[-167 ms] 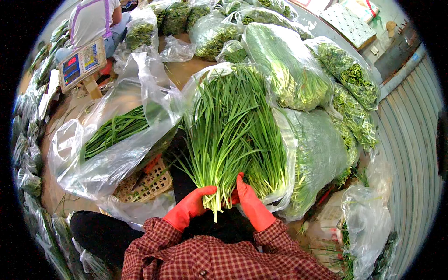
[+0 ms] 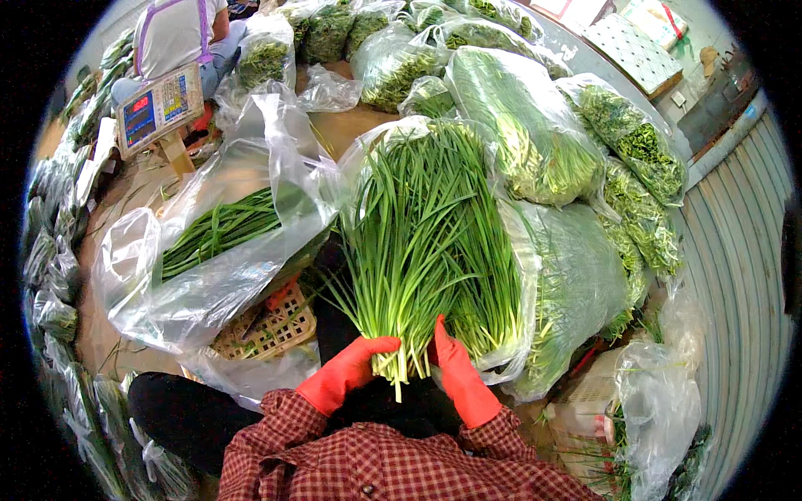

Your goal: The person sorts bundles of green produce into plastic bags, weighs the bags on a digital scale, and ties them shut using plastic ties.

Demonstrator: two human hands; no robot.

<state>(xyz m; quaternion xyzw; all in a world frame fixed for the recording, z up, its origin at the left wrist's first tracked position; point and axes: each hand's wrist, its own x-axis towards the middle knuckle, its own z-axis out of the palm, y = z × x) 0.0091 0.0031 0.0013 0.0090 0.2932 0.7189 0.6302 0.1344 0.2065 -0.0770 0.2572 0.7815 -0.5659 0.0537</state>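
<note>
Both my hands wear red rubber gloves and are at the pale stem ends of a bunch of garlic chives [image 2: 409, 250]. My left hand [image 2: 344, 373] grips the stems from the left, its thumb lying across the front. At the right side of the same stems is my right hand [image 2: 461, 376], thumb pointing up; its other fingers are mostly hidden behind the bunch. The long green leaves fan away from me over an opened clear plastic bag [image 2: 528, 313] with more chives in it. To the left, another clear bag [image 2: 188, 309] lies open around dark green chives [image 2: 221, 234].
Filled bags of greens [image 2: 522, 125] are piled at the far and right sides. A beige plastic basket [image 2: 271, 326] sits beside my left knee. At far left stand a scale display [image 2: 160, 108] and a seated person [image 2: 174, 37]. Corrugated metal [image 2: 735, 275] borders the right.
The whole view has shifted slightly, so everything lies a little further right and lower. Both hands stay at the stems; less of the right fingers shows behind them.
</note>
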